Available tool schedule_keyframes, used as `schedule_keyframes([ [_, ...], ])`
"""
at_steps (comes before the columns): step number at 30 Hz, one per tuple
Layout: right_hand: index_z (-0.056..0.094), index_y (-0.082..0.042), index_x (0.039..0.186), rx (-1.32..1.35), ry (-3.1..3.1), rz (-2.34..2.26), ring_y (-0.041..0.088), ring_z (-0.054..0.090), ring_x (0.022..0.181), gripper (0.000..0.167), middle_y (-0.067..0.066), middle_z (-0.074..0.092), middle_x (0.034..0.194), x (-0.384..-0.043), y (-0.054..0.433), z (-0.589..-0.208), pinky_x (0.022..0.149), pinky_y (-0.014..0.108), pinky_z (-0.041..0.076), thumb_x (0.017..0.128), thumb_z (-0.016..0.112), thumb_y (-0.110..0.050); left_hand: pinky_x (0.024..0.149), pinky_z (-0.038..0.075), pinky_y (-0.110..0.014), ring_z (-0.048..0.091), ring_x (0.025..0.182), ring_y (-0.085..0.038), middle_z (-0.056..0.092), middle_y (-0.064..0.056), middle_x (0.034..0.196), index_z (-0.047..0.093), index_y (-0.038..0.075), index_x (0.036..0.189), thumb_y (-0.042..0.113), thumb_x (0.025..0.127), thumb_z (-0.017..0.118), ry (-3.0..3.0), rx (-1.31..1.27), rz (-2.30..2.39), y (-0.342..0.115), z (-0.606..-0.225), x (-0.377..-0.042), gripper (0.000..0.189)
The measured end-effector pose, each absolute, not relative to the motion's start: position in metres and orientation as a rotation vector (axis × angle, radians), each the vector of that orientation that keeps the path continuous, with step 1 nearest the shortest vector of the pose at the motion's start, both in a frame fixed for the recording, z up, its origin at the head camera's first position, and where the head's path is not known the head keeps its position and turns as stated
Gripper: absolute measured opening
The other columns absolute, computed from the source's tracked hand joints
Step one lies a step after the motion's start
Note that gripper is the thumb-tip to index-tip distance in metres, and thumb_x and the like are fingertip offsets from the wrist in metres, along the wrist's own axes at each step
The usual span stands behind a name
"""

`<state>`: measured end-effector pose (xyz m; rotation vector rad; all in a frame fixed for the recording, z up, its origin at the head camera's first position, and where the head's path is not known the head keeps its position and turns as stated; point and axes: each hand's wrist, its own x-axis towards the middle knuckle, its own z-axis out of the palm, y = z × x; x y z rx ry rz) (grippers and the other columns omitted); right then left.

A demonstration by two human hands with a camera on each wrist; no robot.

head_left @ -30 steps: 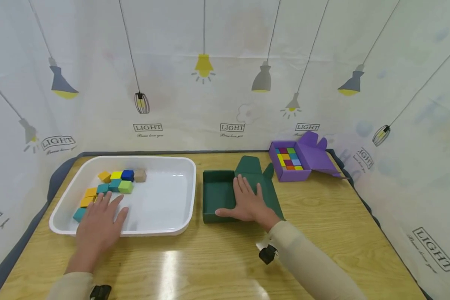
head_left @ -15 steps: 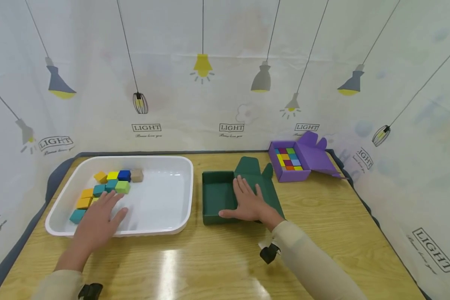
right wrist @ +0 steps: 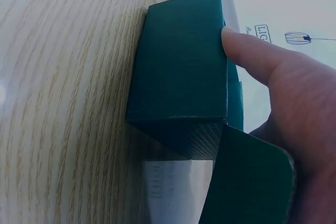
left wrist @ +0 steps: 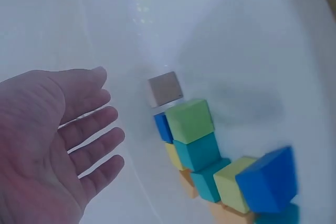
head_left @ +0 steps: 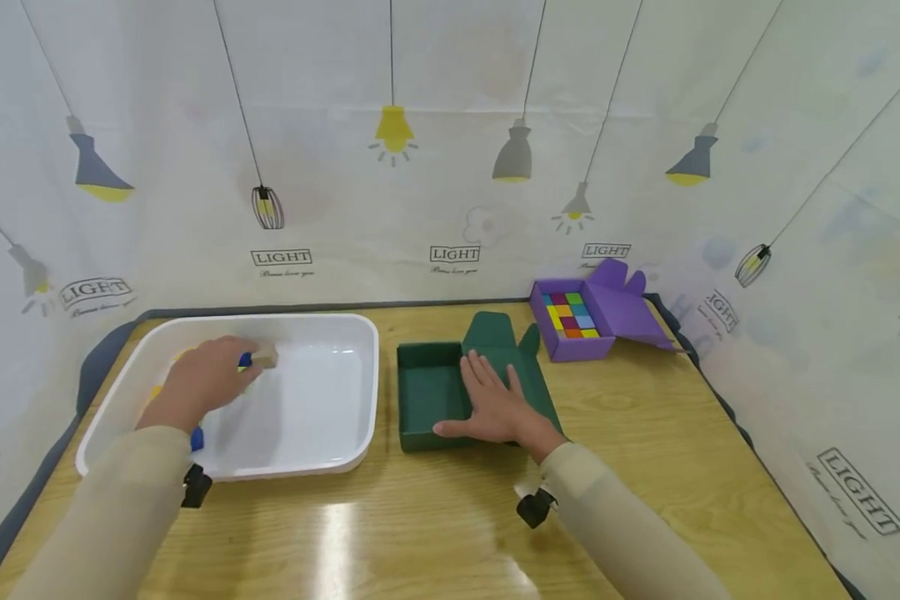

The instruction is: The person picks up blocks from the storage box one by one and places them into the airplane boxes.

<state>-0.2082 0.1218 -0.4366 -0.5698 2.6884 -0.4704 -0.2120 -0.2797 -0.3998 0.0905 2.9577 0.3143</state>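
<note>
In the head view my left hand (head_left: 208, 375) is over the white tray (head_left: 322, 461), hiding most of the blocks there. A plain wooden block (head_left: 265, 356) shows just past its fingertips. The left wrist view shows that hand (left wrist: 68, 135) apart from the wooden block (left wrist: 165, 88), with nothing between thumb and fingers. A green block (left wrist: 190, 120), a blue block (left wrist: 269, 179) and several others lie bunched beside it. My right hand (head_left: 491, 404) lies spread over the lid side of the open dark green box (head_left: 427, 437), its thumb at the front wall's top edge.
An open purple box (head_left: 581, 350) packed with coloured blocks stands at the back right, its lid folded out to the right. Everything stands on a wooden table (head_left: 390, 533). A printed curtain (head_left: 330, 150) hangs behind and around the table.
My left hand has moved away from me across the tray to the wooden block, covering blocks that showed before. A blue block now shows near its wrist. My right hand stays on the green box.
</note>
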Motion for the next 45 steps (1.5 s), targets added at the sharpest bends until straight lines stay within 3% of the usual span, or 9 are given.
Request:
schedule_keyframes([
  [5, 0.005, -0.008, 0.157, -0.561, 2.697, -0.473, 0.027, -0.002, 0.154, 0.112, 0.01, -0.003, 0.166, -0.208, 0.123, -0.435, 0.12, 0.062, -0.006, 0.081, 0.06, -0.07, 0.087, 0.048, -0.057, 0.057, 0.096, -0.035, 0.062, -0.023, 0.125, 0.064, 0.006, 0.124, 0.023, 0.093, 0.062, 2.94, 0.123, 0.336, -0.276, -0.405, -0.231, 0.035],
  [10, 0.004, -0.009, 0.157, -0.539, 2.708, -0.46, 0.027, -0.001, 0.154, 0.113, 0.009, -0.002, 0.166, -0.209, 0.126, -0.437, 0.121, 0.062, -0.006, 0.08, 0.06, -0.071, 0.082, 0.047, -0.053, 0.055, 0.086, -0.031, 0.068, -0.017, 0.109, 0.068, 0.007, 0.115, 0.025, 0.094, 0.058, 2.906, 0.131, 0.306, -0.272, -0.408, -0.246, 0.029],
  [16, 0.004, -0.009, 0.157, -0.552, 2.694, -0.454, 0.027, -0.001, 0.154, 0.113, 0.008, -0.003, 0.166, -0.209, 0.123, -0.437, 0.121, 0.061, -0.005, 0.08, 0.059, -0.072, 0.07, 0.044, -0.044, 0.051, 0.078, -0.029, 0.063, -0.012, 0.086, 0.068, 0.002, 0.105, 0.017, 0.095, 0.056, 2.941, 0.101, 0.257, -0.272, -0.421, -0.255, 0.022],
  [20, 0.004, -0.01, 0.157, -0.547, 2.7, -0.444, 0.026, 0.0, 0.154, 0.113, 0.007, -0.002, 0.166, -0.208, 0.121, -0.438, 0.121, 0.06, -0.005, 0.08, 0.059, -0.071, 0.079, 0.049, -0.054, 0.055, 0.085, -0.034, 0.067, -0.021, 0.1, 0.065, -0.002, 0.113, 0.013, 0.092, 0.056, 2.953, 0.122, 0.275, -0.273, -0.429, -0.259, 0.027],
  [24, 0.004, -0.01, 0.157, -0.539, 2.706, -0.439, 0.025, -0.001, 0.154, 0.112, 0.007, -0.002, 0.166, -0.208, 0.123, -0.438, 0.122, 0.06, -0.004, 0.081, 0.059, -0.071, 0.093, 0.045, -0.063, 0.057, 0.095, -0.038, 0.064, -0.026, 0.117, 0.061, -0.001, 0.123, 0.011, 0.093, 0.055, 2.949, 0.076, 0.288, -0.269, -0.435, -0.264, 0.033],
  [32, 0.003, -0.011, 0.157, -0.547, 2.706, -0.453, 0.025, -0.001, 0.154, 0.113, 0.007, -0.003, 0.166, -0.208, 0.125, -0.44, 0.121, 0.06, -0.005, 0.081, 0.058, -0.072, 0.069, 0.046, -0.048, 0.053, 0.07, -0.031, 0.067, -0.018, 0.083, 0.067, -0.001, 0.096, 0.01, 0.087, 0.065, 3.022, 0.035, 0.189, -0.274, -0.442, -0.265, 0.014],
  [40, 0.003, -0.011, 0.157, -0.547, 2.709, -0.454, 0.024, -0.001, 0.154, 0.113, 0.006, -0.003, 0.166, -0.208, 0.124, -0.439, 0.122, 0.06, -0.006, 0.08, 0.058, -0.072, 0.083, 0.046, -0.058, 0.056, 0.081, -0.036, 0.069, -0.025, 0.107, 0.07, 0.001, 0.111, 0.012, 0.083, 0.074, 3.022, 0.028, 0.174, -0.273, -0.437, -0.257, 0.03],
  [45, 0.004, -0.011, 0.157, -0.544, 2.71, -0.458, 0.025, 0.0, 0.154, 0.112, 0.007, -0.002, 0.166, -0.208, 0.124, -0.44, 0.121, 0.06, -0.005, 0.081, 0.059, -0.071, 0.087, 0.044, -0.06, 0.054, 0.086, -0.039, 0.068, -0.026, 0.104, 0.068, -0.003, 0.109, 0.014, 0.084, 0.072, 3.02, 0.01, 0.238, -0.271, -0.432, -0.253, 0.031],
])
